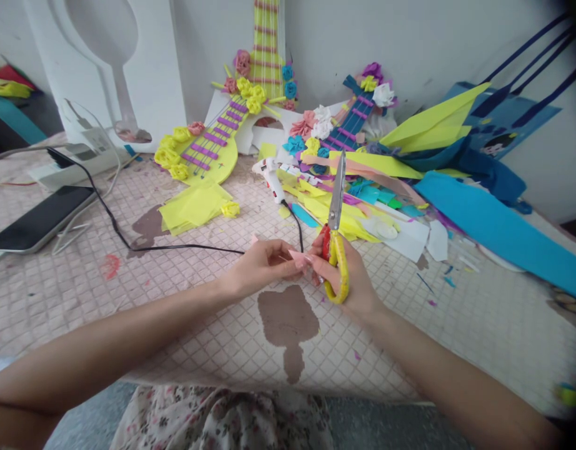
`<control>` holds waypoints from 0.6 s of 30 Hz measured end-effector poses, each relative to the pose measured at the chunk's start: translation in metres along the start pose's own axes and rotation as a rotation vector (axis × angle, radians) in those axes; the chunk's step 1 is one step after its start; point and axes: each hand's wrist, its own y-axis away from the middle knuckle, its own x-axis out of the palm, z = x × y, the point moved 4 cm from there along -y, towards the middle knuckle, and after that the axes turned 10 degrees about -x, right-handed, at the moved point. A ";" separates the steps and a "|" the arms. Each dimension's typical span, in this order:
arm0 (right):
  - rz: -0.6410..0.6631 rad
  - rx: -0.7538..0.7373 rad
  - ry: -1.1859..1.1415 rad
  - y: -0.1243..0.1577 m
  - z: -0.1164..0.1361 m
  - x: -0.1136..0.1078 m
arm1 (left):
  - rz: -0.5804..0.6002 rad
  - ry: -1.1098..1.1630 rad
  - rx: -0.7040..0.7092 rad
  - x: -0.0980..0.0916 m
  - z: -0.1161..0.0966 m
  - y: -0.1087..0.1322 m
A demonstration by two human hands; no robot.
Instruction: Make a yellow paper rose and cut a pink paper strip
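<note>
A small piece of pink paper is pinched between the fingertips of both hands, above the near middle of the table. My left hand is closed on its left side. My right hand touches the paper with its fingertips and also holds scissors with yellow and red handles. Their blades point up and away, looking closed. Which fingers pass through the handles is partly hidden.
A white glue gun with a black cord lies beyond my hands. Decorated paper guitars lean at the back. Paper scraps and blue sheets spread right. A phone lies left, near a power strip.
</note>
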 end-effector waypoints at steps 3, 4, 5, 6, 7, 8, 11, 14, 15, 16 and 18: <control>0.002 0.015 0.001 0.000 0.000 0.001 | -0.093 -0.014 0.032 -0.006 -0.003 0.000; 0.006 0.027 -0.001 0.001 0.000 0.001 | -0.111 -0.017 0.042 -0.007 -0.003 0.000; 0.013 0.039 -0.005 0.001 0.000 0.001 | -0.131 -0.018 0.053 -0.008 -0.003 0.000; 0.020 0.048 -0.011 0.001 -0.001 0.002 | -0.152 -0.018 0.063 -0.009 -0.003 0.000; 0.027 0.054 -0.015 0.001 -0.001 0.003 | -0.171 -0.018 0.072 -0.010 -0.002 0.000; 0.034 0.061 -0.017 0.001 -0.001 0.003 | -0.187 -0.013 0.078 -0.011 -0.002 0.000; 0.048 0.082 0.005 0.001 -0.002 0.005 | -0.197 0.023 0.079 -0.011 -0.001 0.001; 0.042 0.105 0.036 0.000 -0.002 0.005 | -0.185 0.029 0.065 -0.010 -0.001 0.001; 0.039 0.110 0.043 0.000 -0.002 0.005 | -0.180 0.025 0.057 -0.010 -0.001 0.001; 0.037 0.112 0.047 0.000 -0.002 0.005 | -0.173 0.023 0.047 -0.010 -0.001 0.000; 0.038 0.108 0.049 -0.001 -0.002 0.005 | -0.152 0.019 0.029 -0.009 -0.001 0.000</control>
